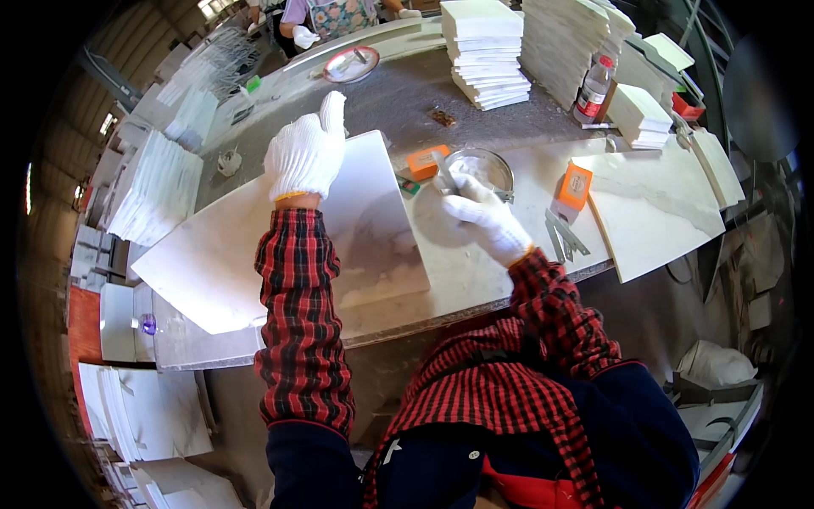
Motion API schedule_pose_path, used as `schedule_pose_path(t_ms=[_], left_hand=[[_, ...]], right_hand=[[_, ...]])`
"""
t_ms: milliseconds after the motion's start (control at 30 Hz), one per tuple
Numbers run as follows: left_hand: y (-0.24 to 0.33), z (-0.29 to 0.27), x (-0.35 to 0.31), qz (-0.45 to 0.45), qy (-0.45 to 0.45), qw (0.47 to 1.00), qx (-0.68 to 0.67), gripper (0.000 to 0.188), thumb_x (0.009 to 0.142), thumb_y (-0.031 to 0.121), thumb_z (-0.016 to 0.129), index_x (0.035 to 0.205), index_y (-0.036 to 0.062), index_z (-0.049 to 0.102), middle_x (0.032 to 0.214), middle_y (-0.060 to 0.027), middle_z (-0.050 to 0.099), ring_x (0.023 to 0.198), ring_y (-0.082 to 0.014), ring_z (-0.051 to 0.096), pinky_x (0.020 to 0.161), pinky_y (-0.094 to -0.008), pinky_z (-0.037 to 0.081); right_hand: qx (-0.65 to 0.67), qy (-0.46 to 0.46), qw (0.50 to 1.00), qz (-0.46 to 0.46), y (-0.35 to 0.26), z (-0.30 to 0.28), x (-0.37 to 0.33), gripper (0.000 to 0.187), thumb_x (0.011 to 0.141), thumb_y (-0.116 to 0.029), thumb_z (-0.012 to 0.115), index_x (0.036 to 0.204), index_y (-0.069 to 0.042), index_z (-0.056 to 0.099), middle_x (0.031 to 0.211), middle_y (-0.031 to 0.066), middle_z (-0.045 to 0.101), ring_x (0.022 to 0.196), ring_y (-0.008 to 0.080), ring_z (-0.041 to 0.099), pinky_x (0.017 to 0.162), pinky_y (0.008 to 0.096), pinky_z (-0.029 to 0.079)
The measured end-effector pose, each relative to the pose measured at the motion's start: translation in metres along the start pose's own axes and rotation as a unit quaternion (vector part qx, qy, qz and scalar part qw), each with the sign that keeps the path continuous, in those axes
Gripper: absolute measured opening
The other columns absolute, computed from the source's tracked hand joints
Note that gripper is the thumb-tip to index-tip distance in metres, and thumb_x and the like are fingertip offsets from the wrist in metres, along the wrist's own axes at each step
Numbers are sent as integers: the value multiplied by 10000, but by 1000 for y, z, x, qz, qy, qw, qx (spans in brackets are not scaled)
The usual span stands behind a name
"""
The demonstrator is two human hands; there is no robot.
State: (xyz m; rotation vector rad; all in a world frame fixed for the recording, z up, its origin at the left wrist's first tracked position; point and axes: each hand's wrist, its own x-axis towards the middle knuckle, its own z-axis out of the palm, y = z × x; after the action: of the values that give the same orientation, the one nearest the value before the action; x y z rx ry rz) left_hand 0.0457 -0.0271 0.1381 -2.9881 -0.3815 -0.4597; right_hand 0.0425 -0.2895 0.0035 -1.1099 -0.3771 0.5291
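Observation:
My left hand (303, 157), in a white knitted glove, is at the far edge of a white marble-look slab (365, 246). Its thumb sticks up and the other fingers curl down over the edge, their tips hidden. A thin grey metal scraper (444, 170) is pinched in my gloved right hand (485, 219), to the right of the slab. Just beyond that hand stands a round open tin (487, 168) with pale paste inside. An orange box (426, 161) sits left of the tin, and a green object (408, 185) lies beside the slab's right edge.
Right of my right hand are another orange box (575, 187), several metal strips (563, 237) and a veined slab (653, 212). Stacked tiles (483, 55), a red-capped bottle (593, 89) and a dish (350, 64) stand farther back. Tile stacks (157, 191) line the left; a person (335, 17) stands across.

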Motion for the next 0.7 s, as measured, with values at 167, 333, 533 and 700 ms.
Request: schedule_pose_path(t_ms=[167,333,533,700], left_hand=[[8,12,13,19,-9,1000,-12,446,1076,467,298,1233,293,678,1049,-192,751,979,-466,691,872,-564,517],[38,3,-13,2,-13,988,-153,629,1057,547,302,918,181,794,972,-134,768,960,-411,709,895,-494,530],[47,27,-9,-18,7,972,-236,543,1053,514,399,942,152,788,936,-76,783,910,-351,726,840,-456,547],[34,19,-14,36,15,963,-266,425,1076,411,438,1123,105,730,929,-67,781,839,-323,739,790,-430,565]], right_hand=[[19,58,996,-64,35,45,39,600,887,-366,816,1305,-6,579,1092,12,630,918,63,557,806,235,455],[75,136,985,-72,41,85,25,476,917,-205,818,1275,19,599,1142,48,685,997,75,611,876,247,501],[92,155,983,-36,52,79,26,475,959,-219,766,1318,30,581,1154,43,670,1032,84,600,921,266,496],[52,135,989,-10,44,79,29,486,949,-220,769,1315,34,575,1199,70,654,1070,105,598,937,276,496]])
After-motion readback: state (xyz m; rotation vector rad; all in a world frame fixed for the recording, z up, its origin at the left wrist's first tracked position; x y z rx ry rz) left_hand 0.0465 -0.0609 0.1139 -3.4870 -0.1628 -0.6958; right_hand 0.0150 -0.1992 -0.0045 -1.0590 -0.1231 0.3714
